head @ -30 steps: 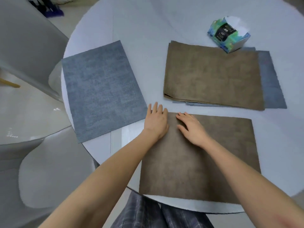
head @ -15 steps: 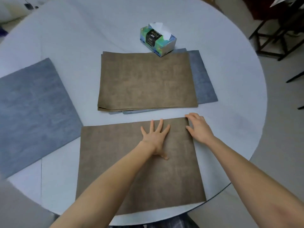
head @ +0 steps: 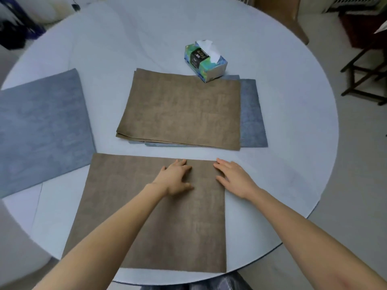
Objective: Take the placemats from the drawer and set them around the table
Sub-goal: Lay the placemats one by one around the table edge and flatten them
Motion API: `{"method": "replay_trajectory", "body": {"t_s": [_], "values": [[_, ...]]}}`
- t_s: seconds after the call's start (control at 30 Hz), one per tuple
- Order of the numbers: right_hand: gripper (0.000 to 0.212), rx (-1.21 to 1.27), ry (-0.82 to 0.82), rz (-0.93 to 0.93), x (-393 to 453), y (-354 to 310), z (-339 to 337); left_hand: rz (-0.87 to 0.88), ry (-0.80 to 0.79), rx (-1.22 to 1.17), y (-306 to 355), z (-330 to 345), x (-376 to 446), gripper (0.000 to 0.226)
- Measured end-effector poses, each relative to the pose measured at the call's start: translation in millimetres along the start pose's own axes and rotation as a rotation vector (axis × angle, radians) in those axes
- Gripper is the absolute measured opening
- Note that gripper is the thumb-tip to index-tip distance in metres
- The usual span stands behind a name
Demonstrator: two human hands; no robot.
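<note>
While both the left hand and right hand press flat, holding nothing, the brown placemat overhanging the surface's near edge could slip off.

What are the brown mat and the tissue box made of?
The brown placemat under the hands looks like thin faux suede or felt: matte, mottled, lying flat. It could also be cork. The tissue box looks like glossy printed cardboard, with a white tissue sticking out.

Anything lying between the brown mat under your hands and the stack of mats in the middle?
Nothing: the head view shows only a bare strip of table between the near brown placemat and the stack of mats. The tissue box sits beyond the stack.
</note>
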State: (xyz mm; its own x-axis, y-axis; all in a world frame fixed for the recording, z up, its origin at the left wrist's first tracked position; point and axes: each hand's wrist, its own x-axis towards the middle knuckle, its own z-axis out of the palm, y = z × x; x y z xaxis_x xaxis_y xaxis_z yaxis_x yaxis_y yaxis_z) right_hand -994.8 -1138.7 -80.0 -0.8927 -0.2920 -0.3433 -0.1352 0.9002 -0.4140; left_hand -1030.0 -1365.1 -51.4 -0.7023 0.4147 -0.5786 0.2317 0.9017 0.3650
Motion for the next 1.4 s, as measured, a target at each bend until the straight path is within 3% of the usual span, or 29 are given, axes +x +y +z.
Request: {"method": "replay_trajectory", "body": {"t_s": [0.1,0.27,0.37,0.5,0.63,0.8,0.9,1.07,1.13,1.27,1.33,1.4], "values": [[0.039,0.188,0.233,0.211,-6,7,-20,-0.039,0.197,-0.309,0,-20,-5,0.057],[0.042,0.228,0.266,0.455,1,38,-55,-0.111,0.251,-0.695,22,-36,0,0.051],[0.053,0.104,0.172,0.379,13,55,-74,-0.225,0.258,-0.959,40,-36,16,0.05],[0.071,-0.169,-0.012,0.137,40,68,-90,-0.489,0.252,-1.469,72,-30,46,0.054],[0.09,-0.312,-0.157,0.012,70,79,-88,-0.709,0.43,-1.817,105,-35,77,0.044],[0.085,-0.352,-0.288,-0.071,91,95,-84,-0.866,0.677,-1.963,128,-41,101,0.011],[0.08,-0.364,-0.316,-0.116,107,98,-93,-0.869,0.735,-2.076,128,-46,107,0.019],[0.085,-0.391,-0.378,-0.162,137,100,-105,-0.9,0.748,-2.121,122,-54,119,0.019],[0.084,-0.39,-0.376,-0.167,140,100,-106,-0.898,0.752,-2.146,120,-56,123,0.008],[0.081,-0.414,-0.4,-0.164,143,97,-110,-0.873,0.741,-2.129,117,-54,119,0.031],[0.073,-0.492,-0.394,-0.169,146,92,-119,-0.835,0.721,-2.138,115,-52,115,0.024],[0.056,-0.685,-0.274,-0.271,147,83,-126,-0.798,0.69,-2.165,111,-51,113,0.018]]}}
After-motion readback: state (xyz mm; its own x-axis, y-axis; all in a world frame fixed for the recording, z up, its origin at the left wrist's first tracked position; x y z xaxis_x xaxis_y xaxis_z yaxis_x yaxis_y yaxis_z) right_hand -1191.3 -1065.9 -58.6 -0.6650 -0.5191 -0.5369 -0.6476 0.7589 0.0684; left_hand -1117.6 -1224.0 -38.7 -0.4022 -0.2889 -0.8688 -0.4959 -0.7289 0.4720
